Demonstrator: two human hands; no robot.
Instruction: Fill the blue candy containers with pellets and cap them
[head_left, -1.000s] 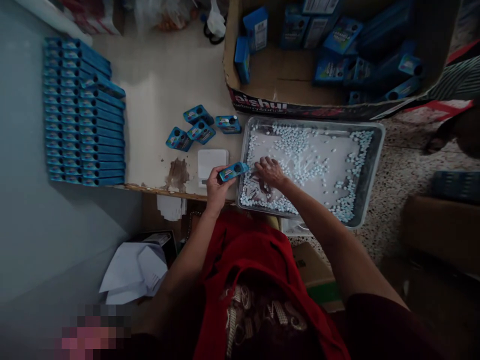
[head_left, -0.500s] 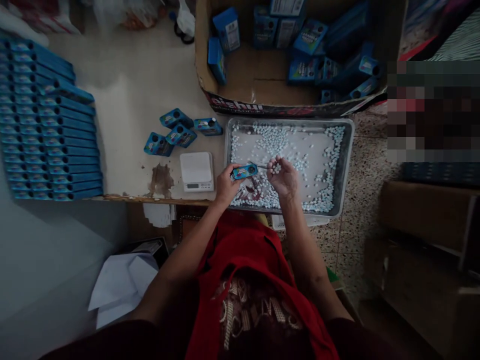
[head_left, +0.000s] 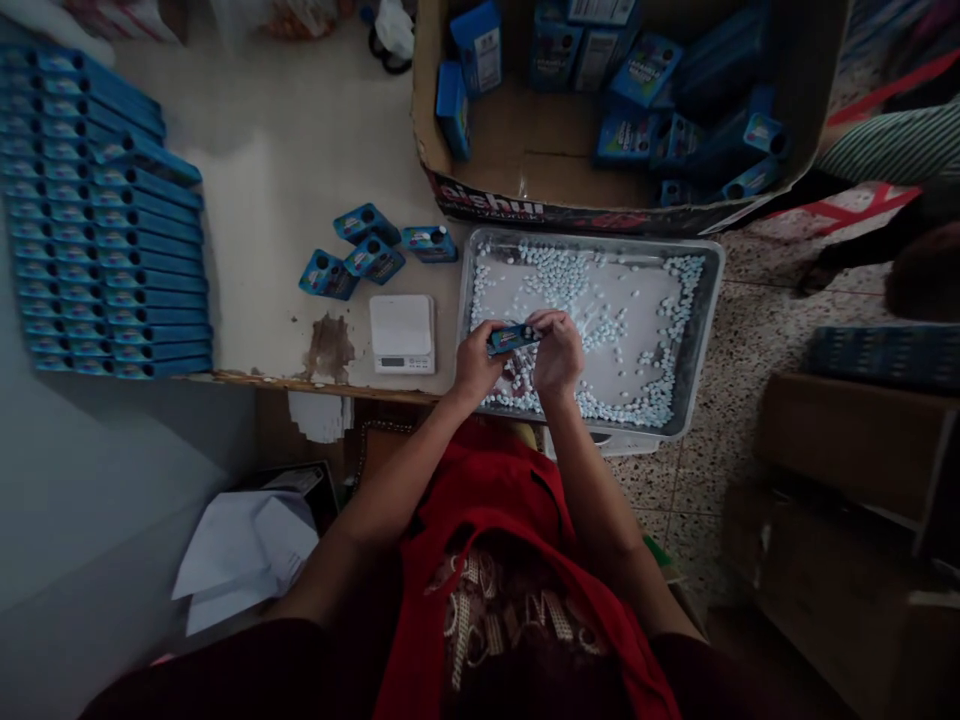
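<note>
My left hand (head_left: 478,364) grips a small blue box (head_left: 508,339) over the metal tray (head_left: 703,335). Against the right end of this box, my right hand (head_left: 559,358) is cupped with its fingers curled. A few small white pellets show at its fingertips; the rest of its palm is hidden. Many loose white and pale-blue pellets (head_left: 553,275) lie scattered in the tray below both hands. Left of the tray sits a white digital scale (head_left: 403,330). Several blue boxes (head_left: 375,258) rest behind the scale, one standing close to the tray's left edge.
A large cardboard carton (head_left: 480,192) with blue boxes inside stands behind the tray. Tall rows of stacked blue boxes (head_left: 154,300) fill the table's left side. Another person's striped sleeve (head_left: 892,140) appears at far right, above brown cartons (head_left: 847,430) on the floor.
My right hand has moved in from the right of the box to its end, and its fingers have turned over toward it. The whole view has shifted slightly.
</note>
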